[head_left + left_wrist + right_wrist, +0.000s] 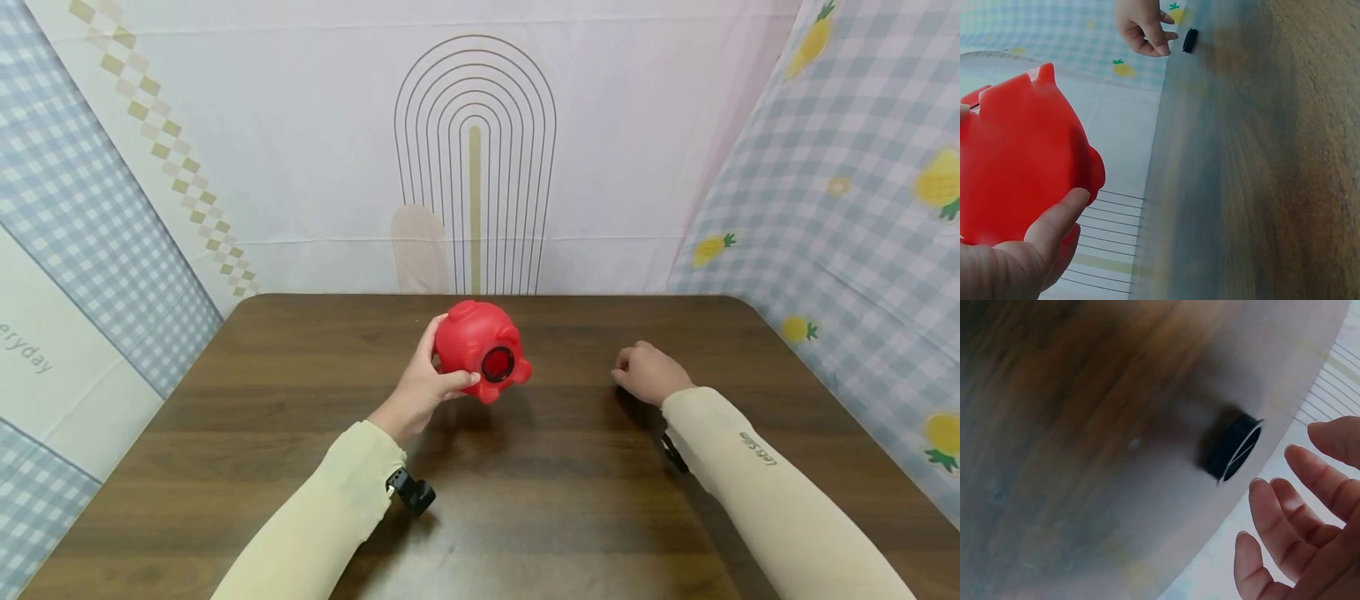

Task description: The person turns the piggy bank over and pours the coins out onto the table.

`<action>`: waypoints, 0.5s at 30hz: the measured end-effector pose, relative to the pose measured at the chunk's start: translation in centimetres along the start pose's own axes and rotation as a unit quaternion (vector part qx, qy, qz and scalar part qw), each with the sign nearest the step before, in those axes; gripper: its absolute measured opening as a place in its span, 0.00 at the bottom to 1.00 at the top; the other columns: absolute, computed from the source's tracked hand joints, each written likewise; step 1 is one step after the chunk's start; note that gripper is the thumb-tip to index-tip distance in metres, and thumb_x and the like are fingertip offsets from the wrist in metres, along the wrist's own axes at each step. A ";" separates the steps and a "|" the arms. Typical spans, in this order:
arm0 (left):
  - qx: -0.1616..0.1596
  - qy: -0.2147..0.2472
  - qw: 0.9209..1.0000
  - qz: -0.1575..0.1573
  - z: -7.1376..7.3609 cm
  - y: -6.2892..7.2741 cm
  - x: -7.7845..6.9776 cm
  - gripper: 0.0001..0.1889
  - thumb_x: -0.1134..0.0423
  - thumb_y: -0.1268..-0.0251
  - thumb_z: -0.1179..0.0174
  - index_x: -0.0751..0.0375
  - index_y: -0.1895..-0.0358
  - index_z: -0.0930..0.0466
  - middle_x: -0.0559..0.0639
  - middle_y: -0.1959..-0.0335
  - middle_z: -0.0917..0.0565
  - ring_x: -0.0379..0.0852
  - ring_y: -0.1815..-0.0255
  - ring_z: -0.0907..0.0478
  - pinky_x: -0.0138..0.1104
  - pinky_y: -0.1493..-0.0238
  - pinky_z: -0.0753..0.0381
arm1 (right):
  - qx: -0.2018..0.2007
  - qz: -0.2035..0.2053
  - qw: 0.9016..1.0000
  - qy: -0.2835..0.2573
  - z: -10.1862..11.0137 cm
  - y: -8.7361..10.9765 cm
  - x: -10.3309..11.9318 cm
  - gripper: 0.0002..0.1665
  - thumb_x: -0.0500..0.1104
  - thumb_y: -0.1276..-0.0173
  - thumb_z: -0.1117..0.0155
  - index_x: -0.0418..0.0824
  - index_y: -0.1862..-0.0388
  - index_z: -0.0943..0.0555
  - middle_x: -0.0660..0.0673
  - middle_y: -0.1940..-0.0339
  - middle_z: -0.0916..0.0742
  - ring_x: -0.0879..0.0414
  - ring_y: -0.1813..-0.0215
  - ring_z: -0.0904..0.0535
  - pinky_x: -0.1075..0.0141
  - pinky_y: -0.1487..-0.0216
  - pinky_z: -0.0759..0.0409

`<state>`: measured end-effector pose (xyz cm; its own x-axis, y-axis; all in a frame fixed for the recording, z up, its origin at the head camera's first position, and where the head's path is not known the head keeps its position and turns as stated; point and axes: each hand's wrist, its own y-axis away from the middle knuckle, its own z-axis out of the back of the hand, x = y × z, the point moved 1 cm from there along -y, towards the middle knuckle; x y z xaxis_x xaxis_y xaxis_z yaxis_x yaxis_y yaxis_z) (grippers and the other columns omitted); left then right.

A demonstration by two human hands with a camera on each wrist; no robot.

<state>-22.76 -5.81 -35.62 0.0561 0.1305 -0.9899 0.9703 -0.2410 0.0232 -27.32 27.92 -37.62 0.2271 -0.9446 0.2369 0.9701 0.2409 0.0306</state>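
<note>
A round red piggy bank [476, 342] with stubby feet is held above the table by my left hand [427, 383], thumb on its underside and fingers around its body. Its base faces me, showing a round, dark-rimmed opening [497, 364]. In the left wrist view the piggy bank [1022, 162] fills the left side, the left hand [1016, 269] gripping its lower part. Over to the right, my right hand [651, 372] hovers with loosely bent fingers, holding nothing. Close by its fingertips sits a small round black plug [1235, 449], hidden by the hand in the head view.
A dark brown wooden table [562, 517] with rounded far corners spreads under both arms. Behind it hangs a white patterned cloth [622, 150]. Blue checked cloth [862, 250] with pineapples borders the right side. A black strap camera [412, 492] is on the left wrist.
</note>
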 end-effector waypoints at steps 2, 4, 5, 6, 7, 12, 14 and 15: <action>0.000 -0.004 1.000 -0.004 0.0 0.0 0.0 0.45 0.74 0.49 0.35 0.37 0.30 0.44 0.53 0.35 0.36 0.57 0.36 0.36 0.44 0.52 0.18 | -0.001 0.000 1.000 -0.003 0.0 0.0 0.2 0.13 0.42 0.33 0.42 0.33 0.59 0.17 0.37 0.62 0.19 0.47 0.61 0.23 0.51 0.58 0.22; -0.001 -0.009 1.000 -0.010 0.0 0.0 0.0 0.45 0.74 0.49 0.35 0.37 0.30 0.44 0.53 0.35 0.36 0.56 0.35 0.37 0.44 0.51 0.18 | -0.005 0.002 1.000 -0.008 0.1 0.0 0.6 0.13 0.42 0.32 0.42 0.33 0.59 0.18 0.37 0.62 0.20 0.47 0.62 0.24 0.51 0.59 0.23; -0.002 -0.013 1.000 -0.013 0.1 0.0 0.1 0.45 0.74 0.49 0.34 0.37 0.30 0.44 0.52 0.35 0.36 0.56 0.35 0.37 0.44 0.51 0.18 | -0.008 0.003 1.000 -0.010 0.1 0.0 0.8 0.13 0.42 0.32 0.42 0.32 0.58 0.18 0.37 0.62 0.20 0.47 0.62 0.24 0.51 0.59 0.23; -0.005 -0.018 1.000 -0.016 0.1 0.0 0.1 0.46 0.74 0.50 0.34 0.36 0.30 0.44 0.52 0.35 0.36 0.56 0.35 0.37 0.45 0.50 0.18 | -0.010 0.002 1.000 -0.014 0.1 0.0 1.0 0.13 0.42 0.31 0.42 0.32 0.58 0.18 0.37 0.61 0.20 0.47 0.61 0.24 0.51 0.58 0.23; -0.006 -0.025 0.999 -0.020 0.2 0.1 0.1 0.46 0.74 0.50 0.34 0.36 0.30 0.44 0.51 0.35 0.36 0.55 0.35 0.37 0.45 0.50 0.19 | -0.012 0.003 1.000 -0.018 0.1 -0.1 1.2 0.14 0.42 0.31 0.42 0.32 0.57 0.19 0.36 0.60 0.20 0.47 0.61 0.24 0.51 0.58 0.23; -0.011 -0.049 0.998 -0.039 0.3 0.1 0.2 0.48 0.75 0.52 0.32 0.37 0.30 0.45 0.49 0.35 0.35 0.54 0.35 0.37 0.46 0.48 0.19 | -0.015 0.012 0.999 -0.036 0.1 -0.1 2.4 0.16 0.44 0.30 0.42 0.32 0.53 0.19 0.35 0.56 0.20 0.45 0.56 0.24 0.49 0.53 0.23; -0.010 -0.055 0.997 -0.047 0.2 0.1 0.1 0.48 0.75 0.53 0.32 0.37 0.30 0.45 0.50 0.35 0.35 0.54 0.35 0.36 0.46 0.49 0.19 | -0.017 0.018 0.999 -0.043 0.2 -0.1 2.9 0.16 0.44 0.30 0.42 0.32 0.52 0.19 0.35 0.56 0.20 0.44 0.55 0.23 0.48 0.52 0.24; -0.008 -0.058 0.997 -0.051 0.2 0.1 0.1 0.48 0.75 0.53 0.32 0.38 0.30 0.45 0.50 0.35 0.35 0.55 0.35 0.36 0.46 0.49 0.19 | -0.019 0.022 0.998 -0.047 0.2 -0.1 3.1 0.16 0.44 0.30 0.41 0.32 0.53 0.19 0.35 0.56 0.19 0.44 0.55 0.23 0.48 0.51 0.24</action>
<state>-22.69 -5.99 -35.75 -0.0700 0.0407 -0.9967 0.9732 -0.2165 -0.0771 -26.76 24.95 -36.70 0.2628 -0.9076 0.3274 0.9621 0.2719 -0.0185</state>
